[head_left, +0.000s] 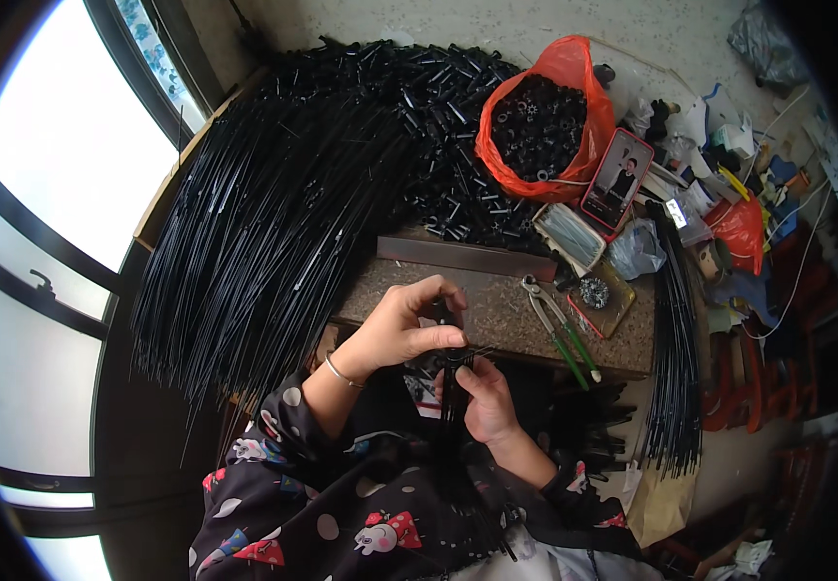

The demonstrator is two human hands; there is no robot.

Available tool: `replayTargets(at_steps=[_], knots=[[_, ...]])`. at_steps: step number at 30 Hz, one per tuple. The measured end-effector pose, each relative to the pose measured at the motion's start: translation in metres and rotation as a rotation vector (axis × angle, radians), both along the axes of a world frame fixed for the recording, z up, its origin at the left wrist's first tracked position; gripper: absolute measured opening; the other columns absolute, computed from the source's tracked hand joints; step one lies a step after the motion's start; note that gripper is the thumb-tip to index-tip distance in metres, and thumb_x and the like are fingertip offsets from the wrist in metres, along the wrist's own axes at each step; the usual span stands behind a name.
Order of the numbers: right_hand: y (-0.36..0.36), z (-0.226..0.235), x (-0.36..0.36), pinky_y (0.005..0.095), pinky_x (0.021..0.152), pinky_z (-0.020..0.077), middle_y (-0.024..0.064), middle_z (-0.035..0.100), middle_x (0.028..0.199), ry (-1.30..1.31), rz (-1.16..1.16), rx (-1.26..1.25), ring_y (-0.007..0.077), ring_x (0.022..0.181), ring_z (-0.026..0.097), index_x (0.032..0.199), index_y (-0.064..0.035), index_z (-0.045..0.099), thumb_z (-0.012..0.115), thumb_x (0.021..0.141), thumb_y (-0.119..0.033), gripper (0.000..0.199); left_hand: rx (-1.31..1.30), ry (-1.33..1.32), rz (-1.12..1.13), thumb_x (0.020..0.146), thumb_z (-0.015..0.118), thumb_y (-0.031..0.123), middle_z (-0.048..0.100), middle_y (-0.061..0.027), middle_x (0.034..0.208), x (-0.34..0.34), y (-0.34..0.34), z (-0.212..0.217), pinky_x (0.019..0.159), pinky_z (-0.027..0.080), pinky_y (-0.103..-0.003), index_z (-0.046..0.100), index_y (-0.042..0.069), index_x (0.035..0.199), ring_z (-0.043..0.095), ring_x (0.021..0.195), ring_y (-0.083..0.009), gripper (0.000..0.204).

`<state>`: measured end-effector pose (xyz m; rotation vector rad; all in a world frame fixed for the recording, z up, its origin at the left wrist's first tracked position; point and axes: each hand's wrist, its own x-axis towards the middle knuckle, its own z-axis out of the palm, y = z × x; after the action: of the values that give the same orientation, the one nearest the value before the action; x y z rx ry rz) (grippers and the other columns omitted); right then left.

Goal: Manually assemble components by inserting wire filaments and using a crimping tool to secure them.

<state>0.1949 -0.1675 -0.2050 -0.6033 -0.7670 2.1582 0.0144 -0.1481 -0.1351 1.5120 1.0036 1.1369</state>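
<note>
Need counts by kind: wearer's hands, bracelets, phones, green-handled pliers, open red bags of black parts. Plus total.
Hands: 2 (left hand, right hand)
Bracelet: 1
Phone: 1
Green-handled pliers: 1
Open red bag of black parts: 1
Total: 6

bright windows [60, 116] at left, dark frames [49, 235], speckled brown tabletop [424, 298], pale floor [733, 460]

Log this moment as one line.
left hand: on black part | right hand: at thin black rods below | green-handled pliers: on table, unheld | phone: lit
</note>
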Motion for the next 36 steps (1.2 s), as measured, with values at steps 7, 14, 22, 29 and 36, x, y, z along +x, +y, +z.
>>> replayTargets(at_steps=[7,14,22,29,36], knots=[[0.006,-0.005,0.003,0.0309,0.069,0.0504,0.0097,0.062,0.083,0.043,0.045,-0.067,0.0179,0.074,0.061,0.097,-0.0054,0.054,0.060,0.085,-0.019,0.020,-0.003,0.319,0.064,0.081,0.066,0.021,0.060,-0.0037,0.067,0.003,0.003,0.005,0.058,0.048,-0.026,0.055,0.000,0.090,0.057,0.062,-0.0094,0.026],[0.005,-0.010,0.002,0.0297,0.068,0.0497,0.0087,0.062,0.084,0.047,0.119,-0.053,0.0172,0.074,0.060,0.101,-0.0032,0.055,0.066,0.081,-0.025,0.032,-0.171,-0.127,0.101,0.079,0.070,0.023,0.053,-0.0010,0.053,0.008,-0.008,-0.009,0.044,0.040,-0.023,0.049,0.001,0.074,0.052,0.052,-0.0044,0.031],[0.003,-0.009,0.006,0.0290,0.068,0.0488,0.0073,0.061,0.084,-0.009,0.102,0.007,0.0163,0.074,0.060,0.101,-0.0033,0.054,0.066,0.081,-0.027,0.033,-0.046,0.068,0.215,0.079,0.070,0.023,0.051,0.0015,0.056,0.017,-0.017,-0.007,0.046,0.037,-0.020,0.052,0.000,0.074,0.045,0.055,-0.0011,0.029],[0.002,-0.001,0.005,0.0297,0.068,0.0503,0.0084,0.061,0.084,0.042,0.064,0.055,0.0159,0.075,0.060,0.095,-0.0039,0.053,0.064,0.083,-0.021,0.024,-0.217,-0.453,-0.075,0.074,0.072,0.031,0.055,-0.0028,0.091,0.007,-0.033,-0.015,0.074,0.043,-0.024,0.055,-0.002,0.105,0.052,0.084,-0.0106,0.048],[0.000,-0.005,0.011,0.0334,0.084,0.0463,0.0056,0.059,0.102,0.020,-0.007,0.085,0.0174,0.093,0.057,0.105,-0.0042,0.054,0.065,0.082,-0.022,0.031,0.200,0.054,0.104,0.067,0.077,0.014,0.056,-0.0087,0.102,0.021,-0.042,-0.024,0.090,0.039,-0.032,0.055,0.002,0.104,0.053,0.097,-0.0204,0.045]])
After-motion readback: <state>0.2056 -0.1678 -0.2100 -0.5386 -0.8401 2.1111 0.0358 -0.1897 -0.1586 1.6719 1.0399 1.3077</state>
